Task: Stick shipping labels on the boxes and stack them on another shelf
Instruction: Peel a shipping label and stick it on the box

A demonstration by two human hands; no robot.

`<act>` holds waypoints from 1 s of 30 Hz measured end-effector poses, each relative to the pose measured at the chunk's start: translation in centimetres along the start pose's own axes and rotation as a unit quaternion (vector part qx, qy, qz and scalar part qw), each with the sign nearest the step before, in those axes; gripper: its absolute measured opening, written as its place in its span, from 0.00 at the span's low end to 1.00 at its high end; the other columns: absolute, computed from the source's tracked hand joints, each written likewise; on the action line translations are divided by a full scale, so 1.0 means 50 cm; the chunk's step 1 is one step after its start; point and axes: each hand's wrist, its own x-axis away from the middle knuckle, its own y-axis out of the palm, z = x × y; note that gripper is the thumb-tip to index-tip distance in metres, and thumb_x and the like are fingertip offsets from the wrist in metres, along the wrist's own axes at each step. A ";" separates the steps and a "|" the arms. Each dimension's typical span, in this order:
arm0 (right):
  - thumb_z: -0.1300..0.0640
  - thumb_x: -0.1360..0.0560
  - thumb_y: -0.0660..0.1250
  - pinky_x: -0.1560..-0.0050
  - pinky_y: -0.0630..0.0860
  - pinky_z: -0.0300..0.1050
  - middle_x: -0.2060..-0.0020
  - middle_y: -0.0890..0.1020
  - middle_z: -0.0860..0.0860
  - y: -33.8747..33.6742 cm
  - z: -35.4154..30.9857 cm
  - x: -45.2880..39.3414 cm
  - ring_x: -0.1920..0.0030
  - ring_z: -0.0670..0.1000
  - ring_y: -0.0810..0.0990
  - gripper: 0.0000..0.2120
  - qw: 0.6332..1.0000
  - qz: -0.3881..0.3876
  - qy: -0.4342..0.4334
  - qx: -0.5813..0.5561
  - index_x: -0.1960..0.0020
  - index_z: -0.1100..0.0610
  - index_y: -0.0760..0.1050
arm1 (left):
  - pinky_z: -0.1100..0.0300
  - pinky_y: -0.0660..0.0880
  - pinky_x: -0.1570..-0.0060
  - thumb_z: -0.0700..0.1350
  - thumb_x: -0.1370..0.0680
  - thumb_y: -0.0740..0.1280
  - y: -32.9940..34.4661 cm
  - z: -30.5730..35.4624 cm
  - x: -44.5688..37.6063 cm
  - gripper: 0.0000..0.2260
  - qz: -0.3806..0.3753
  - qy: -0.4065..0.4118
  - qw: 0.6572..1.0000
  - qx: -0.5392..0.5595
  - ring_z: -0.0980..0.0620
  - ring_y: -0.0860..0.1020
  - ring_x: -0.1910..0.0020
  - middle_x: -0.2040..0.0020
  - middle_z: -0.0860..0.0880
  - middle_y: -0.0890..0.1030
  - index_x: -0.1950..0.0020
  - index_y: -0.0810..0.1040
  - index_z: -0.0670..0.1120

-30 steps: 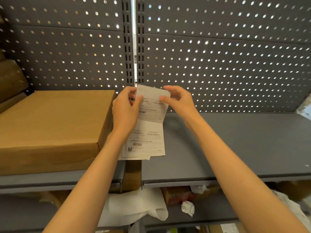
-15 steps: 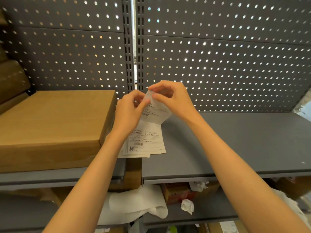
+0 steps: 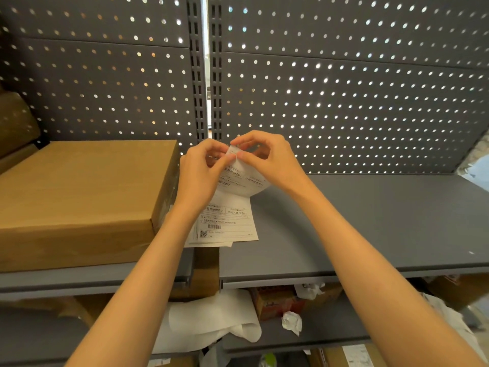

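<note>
- Your left hand (image 3: 202, 172) and right hand (image 3: 267, 157) met at the top edge of the strip of shipping labels (image 3: 229, 207), each pinching it between thumb and fingertips; neither hand was released or fully clenched.
- A second before, your two hands had held the strip flat by its upper corners. Half a second before, your right hand had moved onto the top left corner. By this moment the upper label was curled forward and both thumbs worked at one small spot on its edge.
- The change suggests that you were starting to peel the top label from its backing; whether the corner had lifted cannot be told.
- The lower labels hung down in front of the gap between the two grey shelves, their bottom edge near the right shelf (image 3: 370, 223).
- The flat cardboard box (image 3: 79, 192) lay on the left shelf (image 3: 92, 278), just beside your left hand, its top face bare of any label.
- Labelling and stacking were therefore not yet done.
</note>
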 end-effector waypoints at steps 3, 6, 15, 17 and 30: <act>0.56 0.27 0.69 0.54 0.77 0.44 0.56 0.82 0.49 -0.002 0.004 0.000 0.61 0.49 0.80 0.08 1.000 -0.011 0.006 0.002 0.49 0.50 0.81 | 0.72 0.73 0.62 0.44 0.25 0.69 -0.001 -0.001 -0.002 0.03 -0.001 0.003 1.000 -0.005 0.61 0.78 0.60 0.61 0.59 0.78 0.53 0.79 0.47; 0.55 0.27 0.69 0.54 0.78 0.43 0.55 0.83 0.50 -0.002 0.009 0.000 0.60 0.49 0.80 0.08 1.000 -0.026 0.008 0.002 0.48 0.50 0.80 | 0.71 0.73 0.61 0.44 0.25 0.69 0.000 -0.003 -0.002 0.03 -0.002 0.007 1.000 -0.012 0.60 0.78 0.60 0.62 0.58 0.78 0.54 0.79 0.47; 0.55 0.26 0.69 0.47 0.78 0.50 0.52 0.83 0.51 -0.004 0.009 -0.008 0.53 0.50 0.82 0.07 0.998 -0.055 0.015 -0.019 0.48 0.52 0.79 | 0.69 0.74 0.60 0.46 0.25 0.69 0.000 -0.006 -0.001 0.05 -0.006 0.014 1.000 -0.022 0.57 0.79 0.59 0.61 0.53 0.80 0.53 0.80 0.45; 0.57 0.25 0.68 0.46 0.77 0.49 0.51 0.83 0.51 -0.006 0.005 -0.010 0.51 0.50 0.81 0.08 0.997 -0.062 0.016 -0.038 0.47 0.57 0.80 | 0.69 0.74 0.61 0.46 0.25 0.69 -0.001 -0.006 -0.003 0.05 -0.007 0.014 1.000 -0.022 0.58 0.79 0.60 0.61 0.55 0.80 0.53 0.80 0.45; 0.58 0.25 0.68 0.44 0.75 0.48 0.56 0.83 0.52 -0.002 0.011 -0.011 0.51 0.54 0.81 0.04 0.995 -0.070 0.016 -0.067 0.52 0.58 0.79 | 0.72 0.73 0.60 0.45 0.25 0.69 -0.003 -0.008 -0.003 0.04 -0.019 0.021 0.999 -0.029 0.61 0.77 0.60 0.61 0.58 0.79 0.53 0.80 0.46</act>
